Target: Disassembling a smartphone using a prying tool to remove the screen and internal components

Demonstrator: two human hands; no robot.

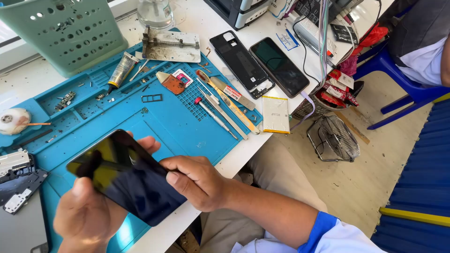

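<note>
We hold one dark smartphone [129, 175] in both hands above the near edge of the blue repair mat [154, 117], screen up and reflecting; left hand [86, 215] cups it from below at the near end, fingers wrapped round the far side, right hand [197, 180] is closed over its right edge, thumb pressed on the glass. On the mat we count one glue tube [122, 69], one metal clamp fixture [171, 45], one orange triangular pick [173, 84], one pink card [183, 77], one empty SIM tray [152, 98], and a loose bundle of about four or five thin hand tools [222, 105], exact count hard to tell as they overlap. Off the mat on the white table [206, 21]: one black phone frame [241, 63], one second dark phone [279, 65] just beside it, one flat silver battery [275, 115] near the table edge. One green perforated basket [68, 30] at far left, one tape roll [13, 120] on the mat's left end. One small wire fan [337, 138] on the floor, one blue chair [398, 79] beyond it
</note>
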